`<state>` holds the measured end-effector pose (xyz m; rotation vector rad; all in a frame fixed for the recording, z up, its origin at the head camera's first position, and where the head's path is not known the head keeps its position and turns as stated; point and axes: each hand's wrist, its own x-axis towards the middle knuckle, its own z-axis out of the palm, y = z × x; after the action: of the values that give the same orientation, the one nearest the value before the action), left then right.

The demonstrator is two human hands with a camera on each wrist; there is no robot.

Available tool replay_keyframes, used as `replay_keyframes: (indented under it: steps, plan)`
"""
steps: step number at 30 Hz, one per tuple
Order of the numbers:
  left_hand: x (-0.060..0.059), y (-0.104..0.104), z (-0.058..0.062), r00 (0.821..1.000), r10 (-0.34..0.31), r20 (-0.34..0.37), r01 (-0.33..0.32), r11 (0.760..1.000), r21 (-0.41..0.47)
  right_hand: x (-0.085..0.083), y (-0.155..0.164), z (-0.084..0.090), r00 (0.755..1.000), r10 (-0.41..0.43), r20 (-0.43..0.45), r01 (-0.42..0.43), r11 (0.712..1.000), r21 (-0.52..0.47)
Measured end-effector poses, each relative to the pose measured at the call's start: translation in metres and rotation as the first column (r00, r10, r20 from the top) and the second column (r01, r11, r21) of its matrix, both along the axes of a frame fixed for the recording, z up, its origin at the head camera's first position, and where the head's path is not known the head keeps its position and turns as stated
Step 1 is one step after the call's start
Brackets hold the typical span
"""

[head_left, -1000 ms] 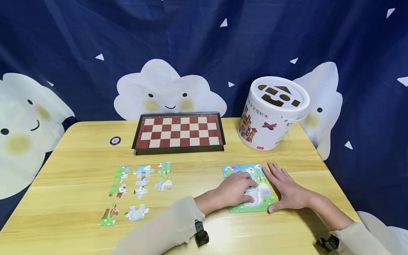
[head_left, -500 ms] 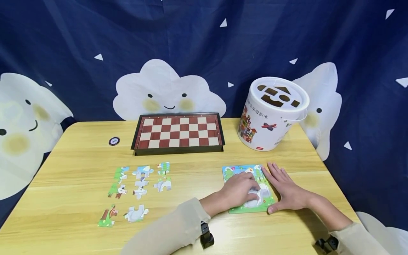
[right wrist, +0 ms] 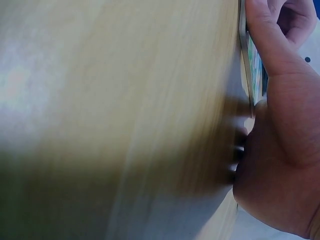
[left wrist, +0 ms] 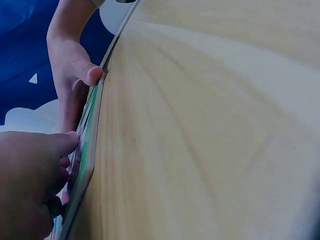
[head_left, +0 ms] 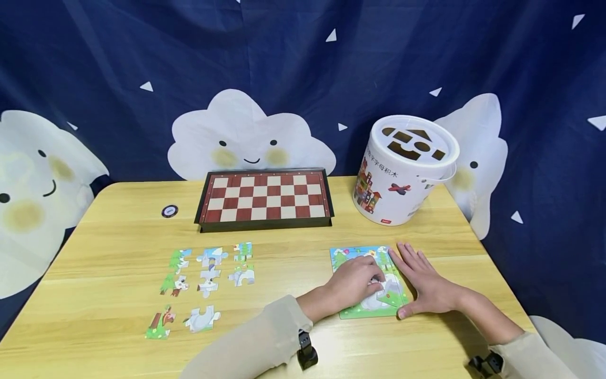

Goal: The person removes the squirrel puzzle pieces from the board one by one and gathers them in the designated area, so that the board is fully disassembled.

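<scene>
A picture jigsaw puzzle in a thin tray (head_left: 350,314) lies on the right half of the table. My left hand (head_left: 355,281) is over its middle, thumb and curled fingers pinching a puzzle piece (head_left: 393,298) with a green lower edge. That piece sits askew, its edge out of line with the picture around it; my fingers hide part of it. In the left wrist view, the thumb of my left hand (left wrist: 30,175) lies close to the tray's surface. My right hand (head_left: 433,287) rests spread along the tray's right edge, thumb at the lower right corner.
Several loose puzzle pieces (head_left: 202,319) lie in rows on the left of the table. Behind them are a round chip (head_left: 170,211) and a red-and-white chessboard (head_left: 267,197). A white block bucket (head_left: 402,179) with shaped holes in its lid stands at the back right.
My left hand has shifted slightly right over the puzzle, and the piece under its fingers has turned out of line with the picture. My right hand has stayed at the tray's edge.
</scene>
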<state>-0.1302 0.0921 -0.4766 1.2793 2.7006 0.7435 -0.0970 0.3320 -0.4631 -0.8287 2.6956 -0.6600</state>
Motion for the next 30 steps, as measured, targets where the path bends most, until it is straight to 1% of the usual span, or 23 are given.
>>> replay_keyframes:
  steps: [3, 5, 12, 20, 25, 30]
  plan:
    - [0.000, 0.001, 0.000, 1.000, -0.004, -0.014, 0.004, 1.000, -0.022, 0.000, 0.000, 0.000, 1.000, 0.001, -0.003, -0.001, 1.000, 0.000]
    - [-0.001, 0.001, 0.001, 1.000, -0.008, -0.011, 0.007, 0.999, -0.031, 0.000, 0.000, 0.000, 1.000, 0.002, -0.004, -0.002, 1.000, -0.001]
    - [-0.003, -0.006, 0.005, 0.999, -0.022, 0.033, 0.023, 1.000, -0.019, 0.000, 0.000, 0.001, 1.000, 0.004, -0.006, -0.004, 1.000, -0.002]
    - [-0.003, -0.031, 0.012, 0.997, -0.030, 0.067, 0.029, 0.999, 0.023, 0.000, 0.000, 0.001, 1.000, -0.006, 0.001, 0.006, 1.000, 0.004]
    - [-0.001, -0.048, 0.020, 0.997, -0.035, 0.073, 0.031, 0.998, 0.053, 0.000, 0.001, 0.000, 1.000, -0.008, 0.002, 0.008, 1.000, 0.004]
    - [0.002, -0.070, 0.030, 0.995, -0.013, 0.102, 0.006, 0.998, 0.065, 0.000, 0.000, 0.000, 1.000, -0.006, 0.008, 0.006, 1.000, -0.003]
